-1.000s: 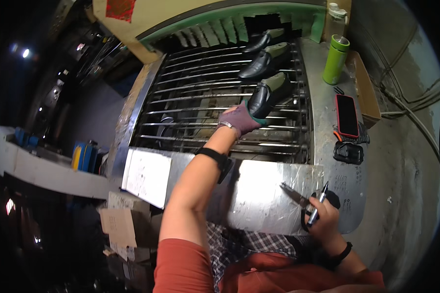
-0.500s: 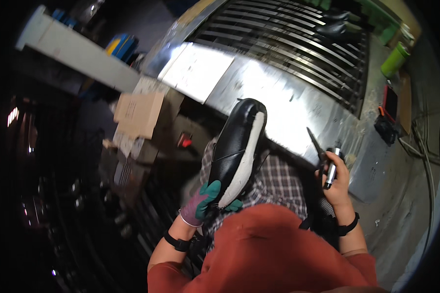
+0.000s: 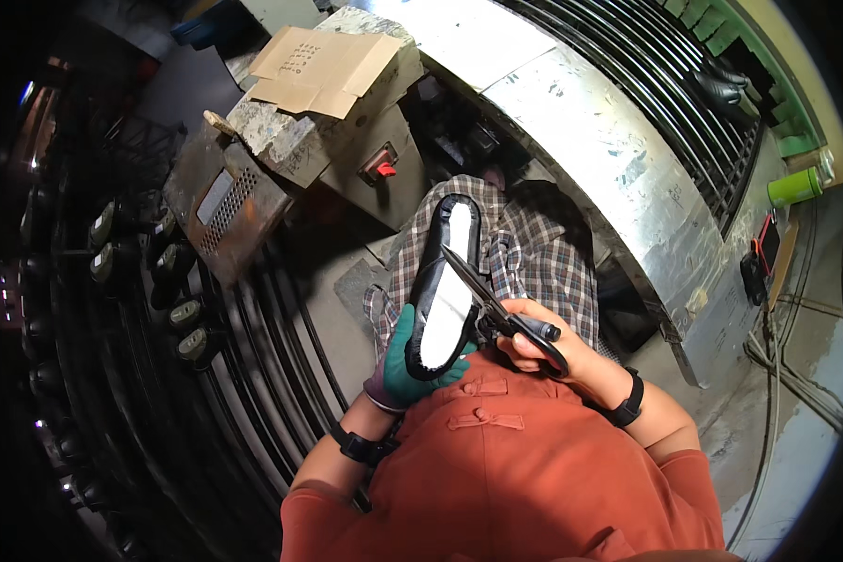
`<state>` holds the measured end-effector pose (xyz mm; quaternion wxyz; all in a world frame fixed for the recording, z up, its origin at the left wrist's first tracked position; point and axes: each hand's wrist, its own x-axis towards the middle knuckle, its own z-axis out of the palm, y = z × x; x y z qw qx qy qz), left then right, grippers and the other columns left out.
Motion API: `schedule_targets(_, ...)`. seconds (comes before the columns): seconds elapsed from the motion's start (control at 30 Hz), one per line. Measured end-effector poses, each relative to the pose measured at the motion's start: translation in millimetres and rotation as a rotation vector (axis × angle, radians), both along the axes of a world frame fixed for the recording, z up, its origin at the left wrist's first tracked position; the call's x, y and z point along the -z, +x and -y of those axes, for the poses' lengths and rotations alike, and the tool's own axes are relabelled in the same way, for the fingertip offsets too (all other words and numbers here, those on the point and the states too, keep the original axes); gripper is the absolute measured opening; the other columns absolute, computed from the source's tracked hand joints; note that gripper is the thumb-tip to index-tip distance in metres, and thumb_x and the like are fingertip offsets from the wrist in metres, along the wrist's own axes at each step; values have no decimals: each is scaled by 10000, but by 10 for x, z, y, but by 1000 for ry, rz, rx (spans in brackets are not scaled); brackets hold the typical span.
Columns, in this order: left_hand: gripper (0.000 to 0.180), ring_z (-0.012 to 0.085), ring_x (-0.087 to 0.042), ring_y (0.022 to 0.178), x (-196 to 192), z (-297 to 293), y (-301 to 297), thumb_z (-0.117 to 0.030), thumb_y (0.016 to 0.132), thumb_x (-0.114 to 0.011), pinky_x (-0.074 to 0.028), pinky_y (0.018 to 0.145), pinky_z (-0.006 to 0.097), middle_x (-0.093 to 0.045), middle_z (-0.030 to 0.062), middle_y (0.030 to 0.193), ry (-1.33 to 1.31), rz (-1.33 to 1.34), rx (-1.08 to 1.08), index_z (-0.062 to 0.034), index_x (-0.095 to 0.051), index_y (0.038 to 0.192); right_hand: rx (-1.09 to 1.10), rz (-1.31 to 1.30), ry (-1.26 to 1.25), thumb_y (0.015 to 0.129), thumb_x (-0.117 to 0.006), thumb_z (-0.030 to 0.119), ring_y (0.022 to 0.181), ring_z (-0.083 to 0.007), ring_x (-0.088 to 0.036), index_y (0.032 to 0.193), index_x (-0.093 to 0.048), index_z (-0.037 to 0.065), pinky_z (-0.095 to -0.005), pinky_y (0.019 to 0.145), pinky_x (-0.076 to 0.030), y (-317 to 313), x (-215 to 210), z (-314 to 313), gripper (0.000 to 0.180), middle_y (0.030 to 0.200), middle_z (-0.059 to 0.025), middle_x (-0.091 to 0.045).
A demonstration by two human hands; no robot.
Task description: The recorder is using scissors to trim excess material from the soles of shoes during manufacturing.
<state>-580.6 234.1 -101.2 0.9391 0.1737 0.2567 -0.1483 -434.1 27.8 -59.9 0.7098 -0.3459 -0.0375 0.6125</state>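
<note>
A black shoe upper with a white underside is turned sole up above my lap. My left hand, in a green and purple glove, is closed around its near end. My bare right hand is closed on a pair of dark scissors, whose blades lie over the white underside. Whether the blade tips touch it I cannot tell. A silver and black pen-like cylinder is also held in that right hand, partly covered by the fingers.
A metal worktable runs along the right, with a barred grate and dark shoes beyond. A green can stands at far right. Left are cardboard, a red switch and racked shoes.
The shoe upper has turned so its white underside faces up, closer to my body. My right hand has moved left from beside the table, bringing the scissors over it. The view has shifted.
</note>
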Motion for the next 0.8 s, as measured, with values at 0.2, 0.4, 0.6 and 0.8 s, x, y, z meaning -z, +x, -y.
schedule_targets(0.2,761,280,-662,845,135,-35,-42,-686,954,-292,-564,700,384,-644,164,1139,-141,16,-41,-82,-477,1378,-6,66,6,928,-646,95,542,-39,-390,1336,-435,66,-195,465,-284,14,78,-150,460,790,-10,-523)
schedule_targets(0.4,756,321,-698,868,238,-90,-79,-676,959,-291,-594,733,430,-667,185,1124,-143,52,-49,-71,-497,1362,-46,-19,-11,920,-663,123,539,-36,-379,1336,-440,58,-194,463,-278,25,32,-129,477,788,-20,-523)
schedule_targets(0.6,776,288,-680,789,121,-121,-14,-682,960,-277,-554,638,367,-666,202,1107,-275,159,-44,-56,-489,1366,-86,1275,-295,785,-736,83,856,-186,-652,1197,-593,62,-303,760,-528,157,-200,-87,437,998,-107,-646)
schedule_targets(0.8,770,319,-698,812,230,-169,-82,-668,963,-293,-581,647,376,-644,239,1141,-360,144,-63,-52,-457,1395,-357,2100,-431,553,-657,26,624,-264,-561,1159,-634,145,-374,505,-455,299,-424,-26,618,734,-62,-468)
